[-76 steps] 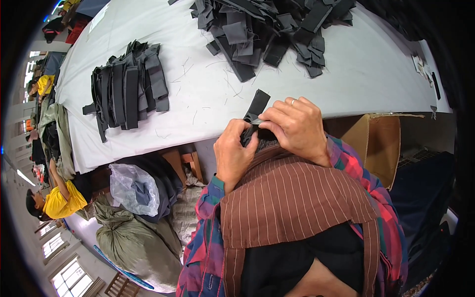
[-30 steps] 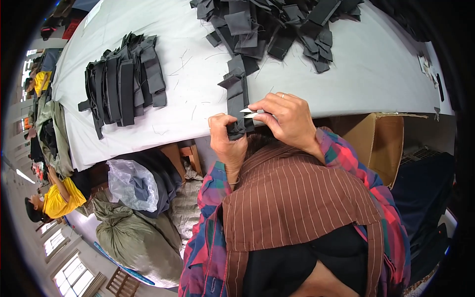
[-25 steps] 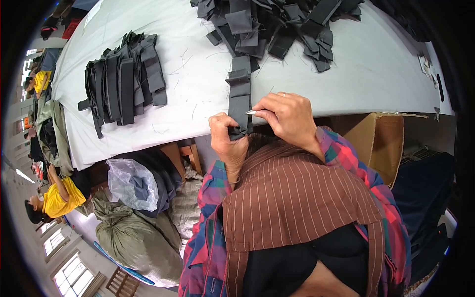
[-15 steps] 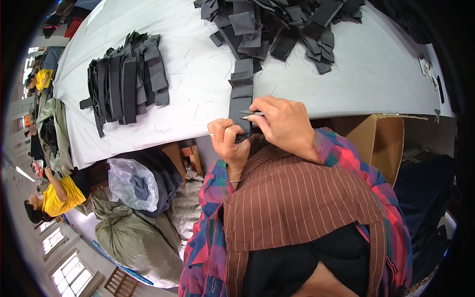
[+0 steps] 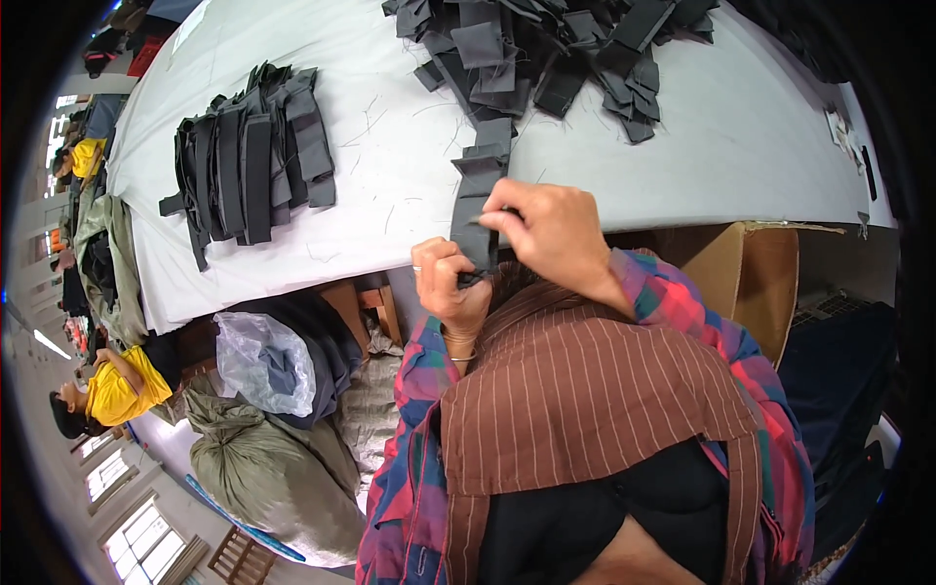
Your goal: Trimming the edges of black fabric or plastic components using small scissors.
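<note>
My left hand (image 5: 450, 285) is closed on the near end of a dark grey fabric strip (image 5: 478, 203). The folded strip runs away from me over the table's front edge toward a heap of similar pieces (image 5: 517, 58). Above the strip, my right hand (image 5: 556, 231) pinches a small two-pointed metal tool (image 5: 477, 219), perhaps thread snips. Only its tip shows past the fingers, over the strip just beyond my left hand. The strip's near end is partly hidden in my left fist.
A stack of dark strips (image 5: 249, 156) lies on the left of the white-covered table (image 5: 380, 195), among loose threads. Below the edge are a cardboard box (image 5: 765, 283) at right, and a clear plastic bag (image 5: 263, 361) and a tied sack (image 5: 273, 468) at left. A person in yellow (image 5: 127, 385) sits further left.
The metal tool has turned in my right hand, and its two separate points no longer show apart. The strip's far part has swung slightly right. My left hand keeps its grip.
</note>
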`<state>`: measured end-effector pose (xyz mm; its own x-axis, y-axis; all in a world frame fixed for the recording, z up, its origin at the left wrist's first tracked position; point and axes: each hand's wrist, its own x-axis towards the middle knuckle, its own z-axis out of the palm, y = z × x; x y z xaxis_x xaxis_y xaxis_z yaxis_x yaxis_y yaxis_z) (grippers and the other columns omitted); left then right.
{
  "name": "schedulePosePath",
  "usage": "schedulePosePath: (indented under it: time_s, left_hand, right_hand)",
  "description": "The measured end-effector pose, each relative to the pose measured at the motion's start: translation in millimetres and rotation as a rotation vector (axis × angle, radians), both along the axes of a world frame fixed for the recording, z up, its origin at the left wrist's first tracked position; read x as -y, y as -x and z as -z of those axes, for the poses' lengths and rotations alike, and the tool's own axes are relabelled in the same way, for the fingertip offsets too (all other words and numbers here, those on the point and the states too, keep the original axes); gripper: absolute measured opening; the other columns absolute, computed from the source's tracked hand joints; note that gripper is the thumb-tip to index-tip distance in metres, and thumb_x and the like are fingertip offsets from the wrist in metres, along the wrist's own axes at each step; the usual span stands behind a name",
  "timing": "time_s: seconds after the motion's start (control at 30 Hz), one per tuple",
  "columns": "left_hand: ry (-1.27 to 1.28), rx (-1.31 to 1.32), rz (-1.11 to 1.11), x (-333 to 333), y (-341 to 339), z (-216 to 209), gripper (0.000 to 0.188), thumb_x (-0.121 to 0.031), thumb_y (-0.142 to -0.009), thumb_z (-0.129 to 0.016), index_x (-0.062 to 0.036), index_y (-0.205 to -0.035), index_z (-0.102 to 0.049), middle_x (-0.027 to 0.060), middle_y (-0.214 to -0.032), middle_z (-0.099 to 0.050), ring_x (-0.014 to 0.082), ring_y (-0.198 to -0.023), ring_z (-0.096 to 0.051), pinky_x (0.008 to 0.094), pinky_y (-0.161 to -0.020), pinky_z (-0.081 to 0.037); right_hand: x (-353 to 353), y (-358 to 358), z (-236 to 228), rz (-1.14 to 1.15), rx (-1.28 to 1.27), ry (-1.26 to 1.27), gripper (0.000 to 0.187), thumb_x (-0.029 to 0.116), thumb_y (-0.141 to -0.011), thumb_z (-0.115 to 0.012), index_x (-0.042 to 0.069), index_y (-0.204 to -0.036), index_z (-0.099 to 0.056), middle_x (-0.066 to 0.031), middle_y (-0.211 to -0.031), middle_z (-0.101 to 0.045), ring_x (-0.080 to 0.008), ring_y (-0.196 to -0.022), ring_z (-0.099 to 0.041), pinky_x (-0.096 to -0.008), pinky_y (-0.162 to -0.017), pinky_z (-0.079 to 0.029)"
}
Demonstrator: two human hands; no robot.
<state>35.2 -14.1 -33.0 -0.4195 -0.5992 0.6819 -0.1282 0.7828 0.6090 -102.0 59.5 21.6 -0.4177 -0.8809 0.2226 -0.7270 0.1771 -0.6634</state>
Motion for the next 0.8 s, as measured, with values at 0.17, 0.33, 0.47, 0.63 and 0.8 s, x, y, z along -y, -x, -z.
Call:
schedulePosePath:
  time_s: [0.17,0.33,0.47,0.63,0.8]
  left_hand:
    - [-1.135,-0.368,0.019,-0.8,5.9,-5.3,0.027,0.010,-0.081,-0.061,-0.0062,-0.094,-0.045,0.0021,-0.082,-0.051,0.0099,-0.070,-0.053,0.0231,-0.062,-0.045]
    - [-1.489,-0.394,0.309,-8.2,7.0,-8.5,0.022,-0.001,-0.088,-0.056,-0.0056,-0.108,-0.048,0.0056,-0.096,-0.058,0.0118,-0.077,-0.058,0.0239,-0.065,-0.048]
    - [-1.600,-0.401,0.425,-2.8,3.4,-5.7,0.021,-0.013,-0.093,-0.044,-0.0050,-0.112,-0.049,0.0081,-0.103,-0.059,0.0161,-0.091,-0.060,0.0287,-0.079,-0.049]
    - [-1.588,-0.271,0.463,4.9,-1.1,-5.7,0.031,-0.013,-0.093,-0.040,-0.0052,-0.123,-0.042,0.0130,-0.111,-0.058,0.0201,-0.098,-0.061,0.0344,-0.086,-0.050]
    - [-1.565,-0.267,0.434,2.0,11.2,-34.6,0.054,-0.002,-0.088,-0.041,-0.0059,-0.140,-0.026,0.0150,-0.114,-0.058,0.0200,-0.102,-0.060,0.0320,-0.087,-0.049]
  right_hand:
    - [-6.5,14.4,-1.4,0.009,0.550,0.083,0.021,0.012,-0.082,-0.069,0.005,-0.102,-0.064,-0.0047,-0.079,-0.064,-0.0147,-0.072,-0.060,-0.0247,-0.064,-0.046]
    - [-16.2,6.7,11.5,-0.204,0.609,0.082,0.039,0.007,-0.072,-0.074,0.007,-0.110,-0.062,-0.0052,-0.099,-0.057,-0.0188,-0.091,-0.059,-0.0301,-0.083,-0.048]
    - [-19.4,5.1,14.7,-0.172,0.508,-0.026,0.040,0.005,-0.070,-0.075,0.011,-0.108,-0.063,-0.0046,-0.097,-0.056,-0.0214,-0.090,-0.060,-0.0301,-0.082,-0.048]
    - [-25.2,9.7,15.4,-0.235,0.465,0.081,0.043,0.004,-0.066,-0.077,0.014,-0.106,-0.065,-0.0039,-0.098,-0.055,-0.0210,-0.082,-0.061,-0.0303,-0.073,-0.050]
    - [-34.5,5.7,10.6,-0.237,0.194,0.066,0.040,-0.005,-0.062,-0.071,0.014,-0.097,-0.068,-0.0040,-0.094,-0.055,-0.0191,-0.071,-0.060,-0.0325,-0.060,-0.049]
